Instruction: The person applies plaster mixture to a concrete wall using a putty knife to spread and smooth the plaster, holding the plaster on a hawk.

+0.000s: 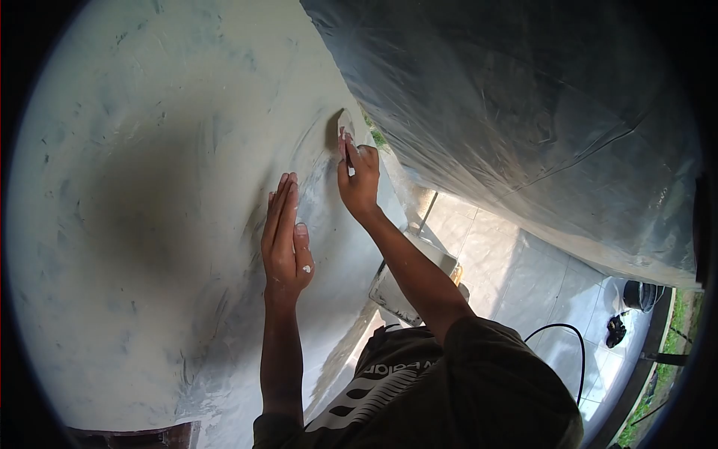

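My right hand (360,179) grips a putty knife (345,123), its pale blade against the wall near the wall's edge. White filler smears the fingers around the handle, which they mostly hide. Lower and to the left, my left hand (283,236) is held out with straight fingers close together. It holds nothing and lies at the wall surface; whether the palm touches cannot be made out. White spots mark its thumb and fingertips. The wall (157,112) is off-white with grey patches and streaks of filler.
Plastic sheeting (523,97) hangs at the upper right. Below my right forearm stands a whitish-smeared container (393,295) on the tiled floor (508,269). A black bucket (638,295) and a dark cable (580,344) are at the right. Grass shows beyond the floor's edge.
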### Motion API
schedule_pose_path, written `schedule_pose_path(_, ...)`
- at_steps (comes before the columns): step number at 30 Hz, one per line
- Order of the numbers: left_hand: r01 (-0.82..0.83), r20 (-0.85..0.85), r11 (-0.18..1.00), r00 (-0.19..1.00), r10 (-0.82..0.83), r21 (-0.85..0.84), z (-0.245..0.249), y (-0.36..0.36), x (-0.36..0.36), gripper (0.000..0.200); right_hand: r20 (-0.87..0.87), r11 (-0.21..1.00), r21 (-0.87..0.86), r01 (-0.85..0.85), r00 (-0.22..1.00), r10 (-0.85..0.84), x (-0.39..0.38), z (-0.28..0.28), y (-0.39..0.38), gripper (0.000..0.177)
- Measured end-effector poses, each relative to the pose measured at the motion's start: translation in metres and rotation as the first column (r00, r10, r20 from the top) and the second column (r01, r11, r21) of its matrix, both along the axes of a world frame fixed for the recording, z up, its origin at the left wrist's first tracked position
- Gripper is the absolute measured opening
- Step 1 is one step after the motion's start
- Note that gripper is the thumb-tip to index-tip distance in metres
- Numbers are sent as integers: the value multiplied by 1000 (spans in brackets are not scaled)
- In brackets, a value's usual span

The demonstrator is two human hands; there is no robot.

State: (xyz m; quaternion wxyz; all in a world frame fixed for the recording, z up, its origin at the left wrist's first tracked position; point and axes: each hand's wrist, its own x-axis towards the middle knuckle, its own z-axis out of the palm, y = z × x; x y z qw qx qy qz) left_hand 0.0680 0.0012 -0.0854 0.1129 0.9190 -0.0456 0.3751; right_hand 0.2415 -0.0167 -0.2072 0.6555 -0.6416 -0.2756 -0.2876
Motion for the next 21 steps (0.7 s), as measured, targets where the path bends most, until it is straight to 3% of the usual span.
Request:
schedule_pose_path(7,8,40,998,999,-10,64,16,12,2,47,106,939,27,-343,935,338,-119,-13,-6,48)
schedule_pose_path(10,31,61,998,998,-34,59,22,18,-6,47,81,975,84,-206,976,200,-112,-5,-25,47)
schedule_pose_path(13,76,83,996,993,-80,56,25,21,-12,47,-42,992,126,-10,999,15,-58,4,-16,46)
schedule_pose_path(15,124,89,991,988,-128,46,25,20,-17,47,-16,990,89,110,994,-109,-27,7,-6,45)
schedule_pose_path(18,156,73,986,984,-160,54,22,20,-24,47,-28,993,-2,114,993,-114,-12,4,10,46)
schedule_pose_path(21,155,48,987,987,-156,36,18,18,-33,48,14,997,5,72,997,-72,-62,-5,17,50)
